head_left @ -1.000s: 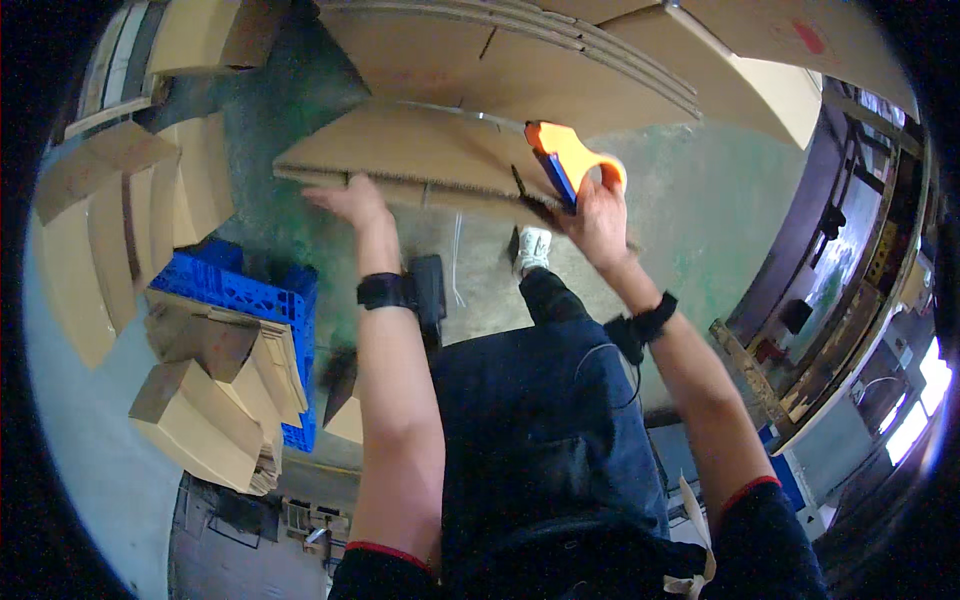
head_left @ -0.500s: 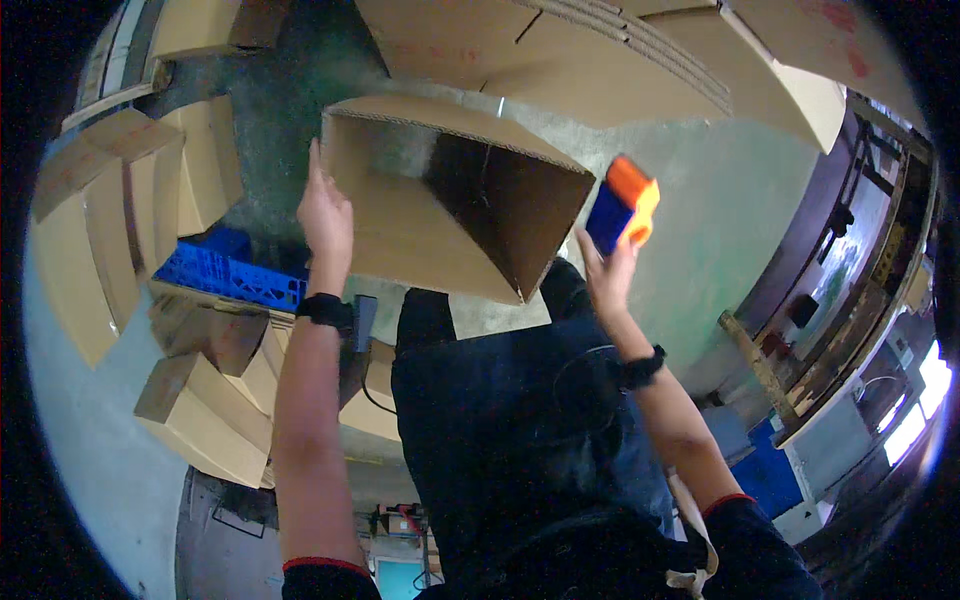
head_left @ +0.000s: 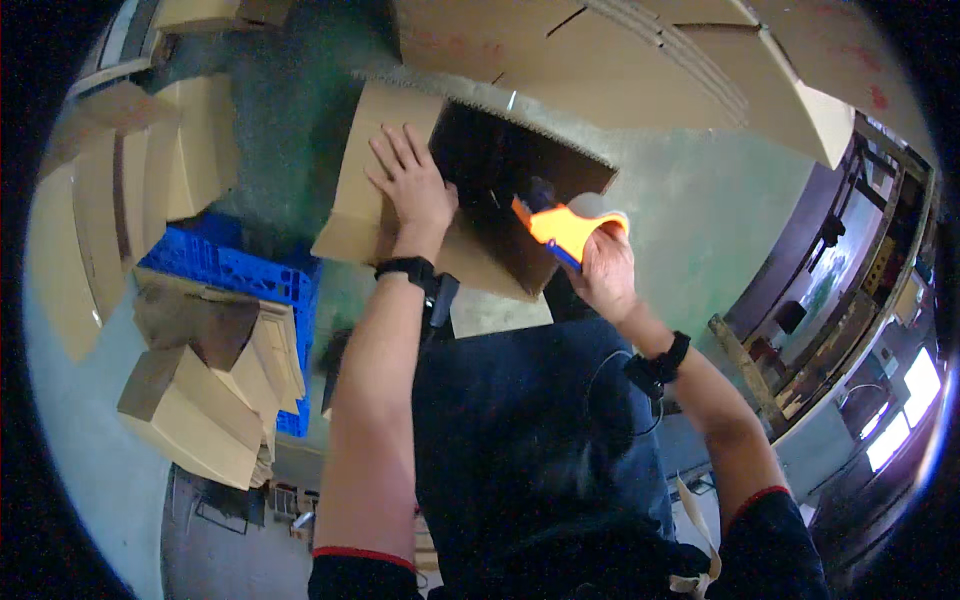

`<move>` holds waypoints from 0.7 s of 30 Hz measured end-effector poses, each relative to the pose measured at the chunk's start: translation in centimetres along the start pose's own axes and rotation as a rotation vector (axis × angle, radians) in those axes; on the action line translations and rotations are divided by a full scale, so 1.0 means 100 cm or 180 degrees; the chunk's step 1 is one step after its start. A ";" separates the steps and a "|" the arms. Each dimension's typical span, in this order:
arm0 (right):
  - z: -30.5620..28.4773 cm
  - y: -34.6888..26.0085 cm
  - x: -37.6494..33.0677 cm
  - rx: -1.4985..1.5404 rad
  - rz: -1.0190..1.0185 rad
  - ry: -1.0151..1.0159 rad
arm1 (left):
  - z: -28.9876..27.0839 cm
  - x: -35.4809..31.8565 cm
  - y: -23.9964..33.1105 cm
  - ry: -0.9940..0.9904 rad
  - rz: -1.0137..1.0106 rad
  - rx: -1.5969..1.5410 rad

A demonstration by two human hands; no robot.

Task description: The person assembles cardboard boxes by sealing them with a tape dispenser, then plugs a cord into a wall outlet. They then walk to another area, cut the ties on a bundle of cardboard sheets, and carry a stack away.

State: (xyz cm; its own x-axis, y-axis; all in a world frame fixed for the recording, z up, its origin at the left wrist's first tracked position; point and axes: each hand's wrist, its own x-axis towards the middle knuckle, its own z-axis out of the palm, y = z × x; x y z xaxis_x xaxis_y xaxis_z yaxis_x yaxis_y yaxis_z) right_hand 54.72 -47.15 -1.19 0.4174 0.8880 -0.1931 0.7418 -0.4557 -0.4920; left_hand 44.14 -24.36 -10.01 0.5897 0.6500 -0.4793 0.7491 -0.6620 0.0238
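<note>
An open brown cardboard box (head_left: 370, 170) is held up in front of me, its dark inside facing me. My left hand (head_left: 412, 187) lies flat with spread fingers on the box's left outer wall. My right hand (head_left: 603, 265) grips an orange and blue tape dispenser (head_left: 558, 226) at the box's lower right edge. Both wrists wear black bands.
A stack of flat cardboard sheets (head_left: 640, 70) lies above the box. Blue plastic crates (head_left: 235, 275) stand at the left, with folded cardboard boxes (head_left: 200, 390) piled on and around them. The floor (head_left: 720, 230) is green. Shelving and bright windows (head_left: 880, 420) are at the right.
The flat cardboard has been opened into a box and turned. My left hand moved from its side onto its left wall. The tape dispenser came down to the box's lower right edge.
</note>
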 end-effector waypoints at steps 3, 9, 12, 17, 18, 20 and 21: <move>0.008 -0.009 0.012 -0.0102 0.0014 -0.0183 | 0.004 0.001 -0.021 -0.0151 0.0556 0.0473; 0.092 -0.031 0.105 0.0058 0.0068 -0.0342 | -0.007 -0.015 -0.066 -0.0315 0.1249 -0.0214; 0.116 0.003 0.115 -0.0303 0.0228 -0.0599 | -0.032 -0.064 -0.072 -0.0202 0.1533 -0.0560; 0.094 -0.001 0.116 0.0154 -0.0087 -0.0902 | -0.046 -0.095 -0.099 -0.0207 0.1854 0.0055; 0.078 -0.004 0.116 0.0141 -0.0108 -0.0915 | -0.040 -0.084 -0.096 -0.0044 0.1876 0.0198; 0.035 -0.018 0.118 0.0797 -0.0934 -0.0544 | -0.031 -0.045 -0.088 -0.0114 0.1737 0.0266; 0.017 -0.020 0.123 0.0745 -0.1096 -0.0246 | -0.026 -0.025 -0.083 -0.0182 0.1642 0.0342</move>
State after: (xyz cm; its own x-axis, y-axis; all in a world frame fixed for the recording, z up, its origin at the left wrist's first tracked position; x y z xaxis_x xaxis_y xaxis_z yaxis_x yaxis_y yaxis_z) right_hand 57.51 -35.27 -4.02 0.1188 0.9920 -0.0426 0.6880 -0.1132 -0.7168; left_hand 37.28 -19.50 -6.72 0.8537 0.2104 -0.4763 0.3291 -0.9269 0.1805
